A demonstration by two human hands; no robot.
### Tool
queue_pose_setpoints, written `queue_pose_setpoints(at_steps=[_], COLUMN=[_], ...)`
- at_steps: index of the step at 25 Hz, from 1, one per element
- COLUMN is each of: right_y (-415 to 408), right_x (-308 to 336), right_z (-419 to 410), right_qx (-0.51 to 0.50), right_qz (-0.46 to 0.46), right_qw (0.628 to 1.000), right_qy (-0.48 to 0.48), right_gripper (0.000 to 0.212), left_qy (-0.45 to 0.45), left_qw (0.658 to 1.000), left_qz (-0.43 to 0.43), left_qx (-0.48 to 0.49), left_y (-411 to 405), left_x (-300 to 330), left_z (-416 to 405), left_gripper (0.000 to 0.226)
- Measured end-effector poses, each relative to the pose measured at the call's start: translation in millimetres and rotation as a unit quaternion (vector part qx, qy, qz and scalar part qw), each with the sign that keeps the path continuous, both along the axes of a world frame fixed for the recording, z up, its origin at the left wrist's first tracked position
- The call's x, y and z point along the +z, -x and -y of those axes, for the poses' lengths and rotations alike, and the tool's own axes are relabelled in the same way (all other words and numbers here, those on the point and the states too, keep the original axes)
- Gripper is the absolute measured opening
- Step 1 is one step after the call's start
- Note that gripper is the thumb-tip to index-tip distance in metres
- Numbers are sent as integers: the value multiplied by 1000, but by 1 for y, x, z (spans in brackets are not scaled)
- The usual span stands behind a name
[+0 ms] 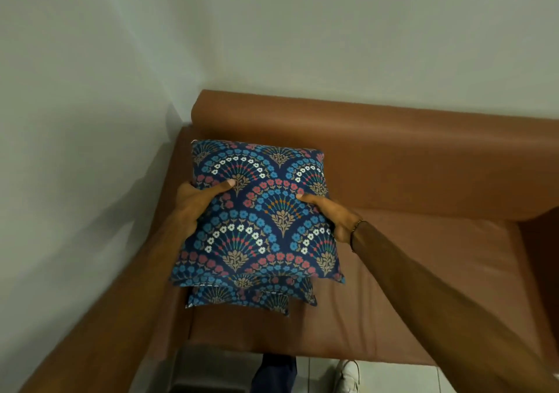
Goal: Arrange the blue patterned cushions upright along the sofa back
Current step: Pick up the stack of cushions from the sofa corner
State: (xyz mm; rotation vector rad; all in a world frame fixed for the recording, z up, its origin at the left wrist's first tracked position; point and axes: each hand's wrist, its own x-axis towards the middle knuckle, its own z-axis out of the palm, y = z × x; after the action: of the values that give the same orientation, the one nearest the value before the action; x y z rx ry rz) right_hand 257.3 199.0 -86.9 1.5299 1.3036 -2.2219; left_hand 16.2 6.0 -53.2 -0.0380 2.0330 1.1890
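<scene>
A blue patterned cushion (260,211) with floral fan motifs lies flat on top of a stack at the left end of the brown sofa seat (423,271). My left hand (196,205) grips its left edge, thumb on top. My right hand (332,214), a bracelet at the wrist, grips its right edge. Under it, the edges of more blue patterned cushions (242,297) stick out toward me. The sofa back (393,156) runs behind the stack, with nothing leaning on it.
A brown armrest (99,317) bounds the seat on the left, close to a white wall (75,120). Another armrest (541,256) rises at the right. Below the seat's front edge I see my trouser leg (272,374) and white shoe (348,376) on a tiled floor.
</scene>
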Motion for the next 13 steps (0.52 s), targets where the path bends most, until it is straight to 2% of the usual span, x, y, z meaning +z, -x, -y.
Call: queue_pose_setpoints(at_steps=[1,4,8,10,13], right_y=[-17,-73,-176,-234,-331], right_x=[9,42,61,59,34], right_z=[-15,-61,-143,-184,-248], right_qx=[-15,-56,-102,-118,-142], right_qz=[-20,-53,-31,-18,-2], right_qw=[1000,994,978,973,971], right_qy=[-11,-77,-178,-195,-193], right_gripper=[79,104,138,134,102], left_qy=[-29,-121,-187,-194,-196], left_qw=[999,991,967,960,952], left_qz=[7,7,-28,-36,-49], left_qx=[-10,-63,-171,-200,-230], left_y=[-9,-57,-160,-219,-321], left_x=[12,32,24,8,-25], left_z=[-9,-52,-141,-186,-258], left_gripper=[108,110,113,111,102])
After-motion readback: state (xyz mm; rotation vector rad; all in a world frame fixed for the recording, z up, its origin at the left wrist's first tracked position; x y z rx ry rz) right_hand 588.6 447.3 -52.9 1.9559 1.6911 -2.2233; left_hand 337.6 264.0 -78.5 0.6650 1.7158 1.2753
